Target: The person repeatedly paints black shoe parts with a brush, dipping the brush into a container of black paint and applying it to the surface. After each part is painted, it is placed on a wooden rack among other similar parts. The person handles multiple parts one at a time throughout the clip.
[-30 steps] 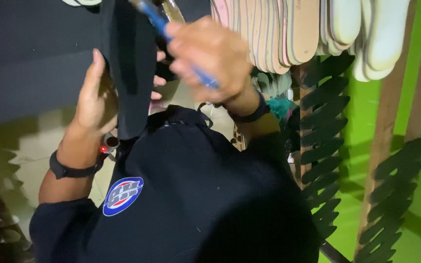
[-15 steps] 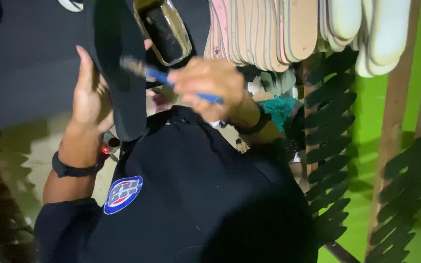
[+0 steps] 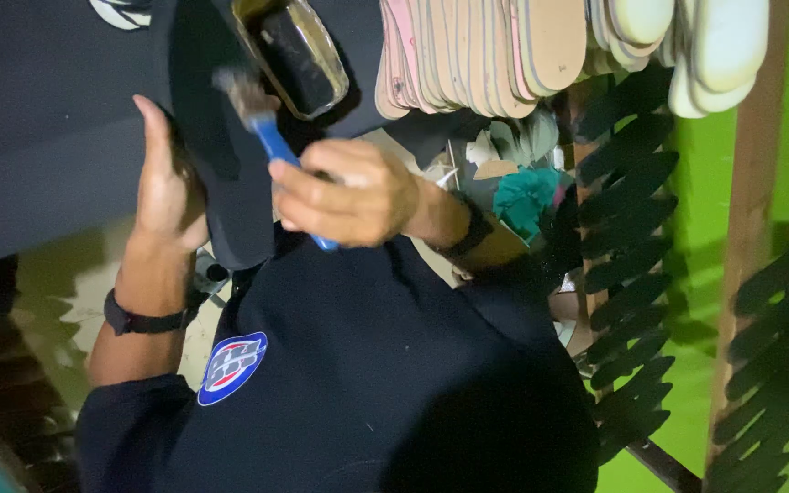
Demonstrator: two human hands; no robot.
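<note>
My left hand point(image 3: 164, 192) grips a black foam sole point(image 3: 221, 164) by its left edge and holds it upright in front of my chest. My right hand point(image 3: 344, 194) is closed on a blue-handled brush point(image 3: 276, 146). The brush's worn bristles rest against the upper part of the sole. Just above and to the right of the brush stands an open rectangular tin point(image 3: 294, 55) with dark, glossy contents. A black band circles each wrist.
A large black foam sheet point(image 3: 38, 119) lies at the upper left. Rows of tan and pink soles point(image 3: 486, 55) and white soles point(image 3: 687, 36) hang along the top. A teal cloth point(image 3: 527, 196) sits behind my right wrist. Black cut-out foam scraps point(image 3: 632, 274) and wooden posts point(image 3: 755, 228) stand against green at right.
My right hand has come down from near the tin, and the brush now points up-left onto the sole. My left hand keeps its grip on the sole.
</note>
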